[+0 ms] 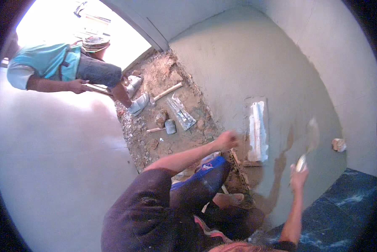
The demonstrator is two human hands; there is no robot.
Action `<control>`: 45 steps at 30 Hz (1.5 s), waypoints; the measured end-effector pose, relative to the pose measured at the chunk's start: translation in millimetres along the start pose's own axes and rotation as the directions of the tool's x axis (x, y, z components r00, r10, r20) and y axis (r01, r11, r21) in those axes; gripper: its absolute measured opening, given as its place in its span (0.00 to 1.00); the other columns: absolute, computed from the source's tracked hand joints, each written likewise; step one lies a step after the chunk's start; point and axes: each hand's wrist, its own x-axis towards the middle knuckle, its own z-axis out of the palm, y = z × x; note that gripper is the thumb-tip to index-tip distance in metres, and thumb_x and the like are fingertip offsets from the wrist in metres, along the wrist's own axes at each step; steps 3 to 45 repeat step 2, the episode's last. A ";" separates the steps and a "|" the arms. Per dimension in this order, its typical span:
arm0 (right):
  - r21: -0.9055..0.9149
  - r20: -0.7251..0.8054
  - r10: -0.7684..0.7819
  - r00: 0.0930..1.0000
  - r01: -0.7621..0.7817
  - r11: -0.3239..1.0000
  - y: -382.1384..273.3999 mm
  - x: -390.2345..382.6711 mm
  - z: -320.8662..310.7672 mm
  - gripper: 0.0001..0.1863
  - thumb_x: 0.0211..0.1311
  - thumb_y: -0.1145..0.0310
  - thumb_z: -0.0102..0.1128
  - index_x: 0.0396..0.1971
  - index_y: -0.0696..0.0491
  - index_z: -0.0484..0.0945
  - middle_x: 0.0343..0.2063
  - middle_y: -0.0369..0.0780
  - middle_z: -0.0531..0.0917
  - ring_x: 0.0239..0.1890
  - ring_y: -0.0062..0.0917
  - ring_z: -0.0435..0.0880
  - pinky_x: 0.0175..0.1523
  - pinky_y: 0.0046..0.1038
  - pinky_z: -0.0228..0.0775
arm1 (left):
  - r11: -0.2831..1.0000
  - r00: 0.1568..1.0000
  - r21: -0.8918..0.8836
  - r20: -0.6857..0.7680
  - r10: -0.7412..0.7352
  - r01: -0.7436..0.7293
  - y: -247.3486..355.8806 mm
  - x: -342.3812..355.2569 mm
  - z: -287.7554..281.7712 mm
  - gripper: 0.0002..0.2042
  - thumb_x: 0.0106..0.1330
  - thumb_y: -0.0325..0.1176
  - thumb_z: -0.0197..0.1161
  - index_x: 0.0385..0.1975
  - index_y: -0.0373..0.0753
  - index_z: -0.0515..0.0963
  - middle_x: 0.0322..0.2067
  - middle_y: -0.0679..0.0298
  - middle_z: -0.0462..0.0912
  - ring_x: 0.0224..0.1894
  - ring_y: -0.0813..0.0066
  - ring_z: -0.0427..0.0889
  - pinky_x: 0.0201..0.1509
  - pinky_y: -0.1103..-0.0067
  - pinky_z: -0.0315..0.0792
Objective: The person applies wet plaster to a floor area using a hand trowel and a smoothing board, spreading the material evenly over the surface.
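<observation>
My right hand grips what looks like a small trowel, pale and smeared by motion, over the smooth grey mortar floor. My left hand is closed in a loose fist above the mortar's ragged left edge, and nothing shows in it. Between my hands a long rectangular float lies on the mortar. It is coated white, with a raised strip along its middle. Darker wet streaks mark the mortar left of my right hand.
On the rubble strip lie a wooden-handled hammer, a mallet and a mortar-smeared trowel. A person in turquoise bends there, holding a long flat tool. A stone sits by the right wall; dark tiles lie lower right.
</observation>
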 end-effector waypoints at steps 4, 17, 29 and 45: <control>0.005 0.067 0.043 0.997 -0.043 0.999 8.0 -51.7 -29.8 0.27 0.54 0.70 0.66 0.50 0.65 0.66 0.29 0.41 0.78 0.25 0.24 0.77 0.28 0.28 0.72 | 0.947 0.944 0.035 0.077 -0.321 0.319 -6.2 -76.7 -22.7 0.17 0.57 0.48 0.62 0.24 0.37 0.80 0.26 0.51 0.81 0.30 0.56 0.81 0.37 0.66 0.73; 0.005 0.067 0.043 0.997 -0.043 0.999 8.0 -51.7 -29.8 0.27 0.54 0.70 0.66 0.50 0.65 0.66 0.29 0.41 0.78 0.25 0.24 0.77 0.28 0.28 0.72 | 0.947 0.944 0.035 0.077 -0.321 0.319 -6.2 -76.7 -22.7 0.17 0.57 0.48 0.62 0.24 0.37 0.80 0.26 0.51 0.81 0.30 0.56 0.81 0.37 0.66 0.73; 0.005 0.067 0.043 0.997 -0.043 0.999 8.0 -51.7 -29.8 0.27 0.54 0.70 0.66 0.50 0.65 0.66 0.29 0.41 0.78 0.25 0.24 0.77 0.28 0.28 0.72 | 0.947 0.944 0.035 0.077 -0.321 0.319 -6.2 -76.7 -22.7 0.17 0.57 0.48 0.62 0.24 0.37 0.80 0.26 0.51 0.81 0.30 0.56 0.81 0.37 0.66 0.73; 0.005 0.067 0.043 0.997 -0.043 0.999 8.0 -51.7 -29.8 0.27 0.54 0.70 0.66 0.50 0.65 0.66 0.29 0.41 0.78 0.25 0.24 0.77 0.28 0.28 0.72 | 0.947 0.944 0.035 0.077 -0.321 0.319 -6.2 -76.7 -22.7 0.17 0.57 0.48 0.62 0.24 0.37 0.80 0.26 0.51 0.81 0.30 0.56 0.81 0.37 0.66 0.73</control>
